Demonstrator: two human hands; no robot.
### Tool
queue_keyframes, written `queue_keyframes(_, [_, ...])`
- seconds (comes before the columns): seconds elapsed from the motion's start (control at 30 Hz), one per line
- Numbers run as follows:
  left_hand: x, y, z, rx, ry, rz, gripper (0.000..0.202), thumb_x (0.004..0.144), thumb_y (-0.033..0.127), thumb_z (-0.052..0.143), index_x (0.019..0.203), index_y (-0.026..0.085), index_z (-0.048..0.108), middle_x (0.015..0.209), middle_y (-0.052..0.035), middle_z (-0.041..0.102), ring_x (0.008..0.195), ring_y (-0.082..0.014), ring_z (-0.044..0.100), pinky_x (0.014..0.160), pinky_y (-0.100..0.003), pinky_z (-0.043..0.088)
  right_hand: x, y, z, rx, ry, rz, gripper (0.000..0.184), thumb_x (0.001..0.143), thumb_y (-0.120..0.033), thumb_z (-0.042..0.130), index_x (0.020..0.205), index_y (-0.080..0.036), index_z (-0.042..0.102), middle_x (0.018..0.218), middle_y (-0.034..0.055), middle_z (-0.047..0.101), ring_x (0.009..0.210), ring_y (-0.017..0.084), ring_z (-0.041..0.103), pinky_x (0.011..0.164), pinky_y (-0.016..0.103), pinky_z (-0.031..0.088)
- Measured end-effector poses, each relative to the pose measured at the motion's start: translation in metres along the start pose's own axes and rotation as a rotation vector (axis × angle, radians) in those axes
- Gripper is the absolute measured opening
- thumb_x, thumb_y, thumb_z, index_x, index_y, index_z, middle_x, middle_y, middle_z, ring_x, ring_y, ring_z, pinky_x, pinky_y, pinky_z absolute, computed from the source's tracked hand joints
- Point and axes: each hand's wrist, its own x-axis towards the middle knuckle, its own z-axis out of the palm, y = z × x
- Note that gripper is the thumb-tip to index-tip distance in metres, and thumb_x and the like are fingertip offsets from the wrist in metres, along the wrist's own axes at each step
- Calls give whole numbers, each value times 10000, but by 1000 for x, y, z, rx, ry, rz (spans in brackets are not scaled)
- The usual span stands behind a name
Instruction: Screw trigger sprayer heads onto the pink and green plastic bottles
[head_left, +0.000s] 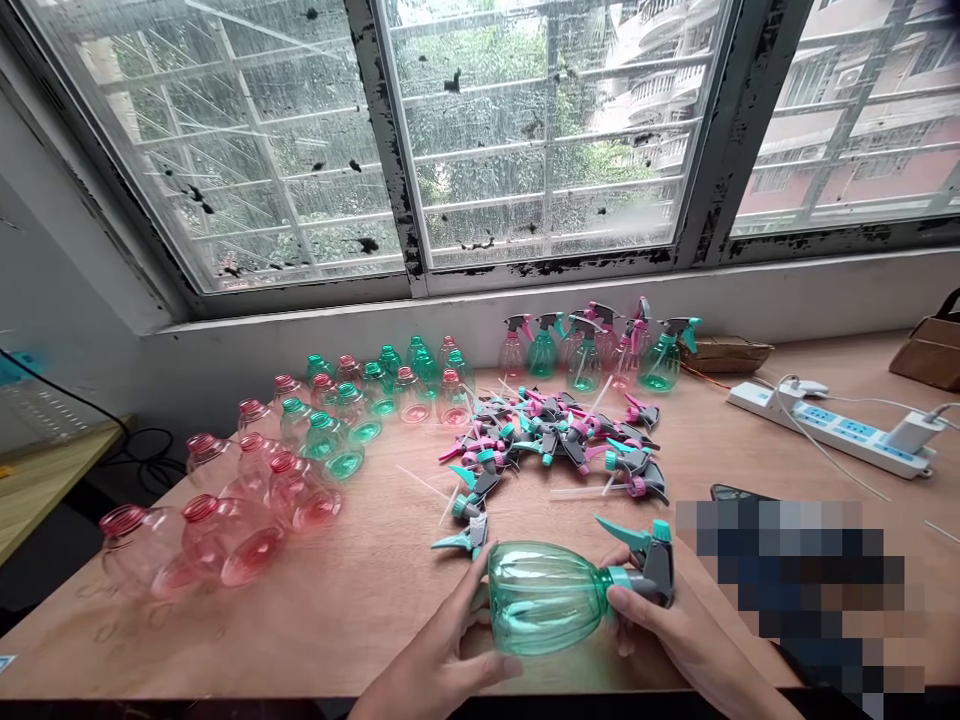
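Head: left hand (442, 655), right hand (679, 625) fingers gripping empty green spray bottle (544, 595), sideways.

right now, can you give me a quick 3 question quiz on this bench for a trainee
1. True or false: the green spray bottle lies on its side, held by the left hand and right hand.
2. The loose trigger heads lie: A in a box, B piled on the table, C on the windowsill.
3. What colour are the capless bottles nearest the table's left end?
Key: 1 true; 2 B; 3 pink.
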Motion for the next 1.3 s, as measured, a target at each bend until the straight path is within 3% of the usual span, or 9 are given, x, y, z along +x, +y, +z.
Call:
queue_keyframes(0.23, [1, 0, 0, 5, 3, 10, 1053, 883, 381, 825, 1684, 325, 145, 1668, -87, 438, 1506, -343, 433, 1277, -487, 316, -2, 2, -2, -8, 4, -6, 442, 819, -515, 884, 1000, -207, 622, 586, -20, 775, 494, 167, 685, 521, 277, 541])
queue_keyframes(0.67, [1, 0, 0, -22, -1, -5, 1097, 870, 377, 836, 1688, 311, 108, 1672, -93, 429, 1540, -342, 386, 1281, -466, 314, -2, 2, -3, 11, -15, -7, 411, 839, -491, 876, 1010, -214, 626, 587, -33, 773, 501, 157, 686, 534, 270, 543])
queue_keyframes(1.1, [2, 3, 1, -5, -7, 11, 1088, 879, 413, 826, 1689, 308, 107, 1661, -96, 443, 1427, -320, 521, 1265, -462, 341, -1, 10, -6, 2, 13, -18, 411, 832, -490, 883, 994, -206, 634, 593, -14, 782, 484, 151, 682, 515, 258, 534])
queue_keyframes(1.17, [2, 1, 0, 2, -10, 7, 1102, 879, 408, 828, 1691, 289, 92, 1670, -107, 430, 1465, -327, 485, 1269, -460, 339, -1, 8, -5, 2, 12, -14, 424, 819, -498, 891, 986, -205, 633, 589, -14, 780, 479, 151, 677, 512, 261, 533])
queue_keyframes(1.3, [2, -2, -1, 3, -14, 6, 1097, 891, 382, 821, 1692, 274, 79, 1728, -107, 335, 1602, -353, 271, 1285, -455, 317, -1, 1, -1, -4, 14, -4, 430, 807, -514, 895, 958, -201, 642, 566, -18, 765, 472, 152, 665, 507, 268, 526])
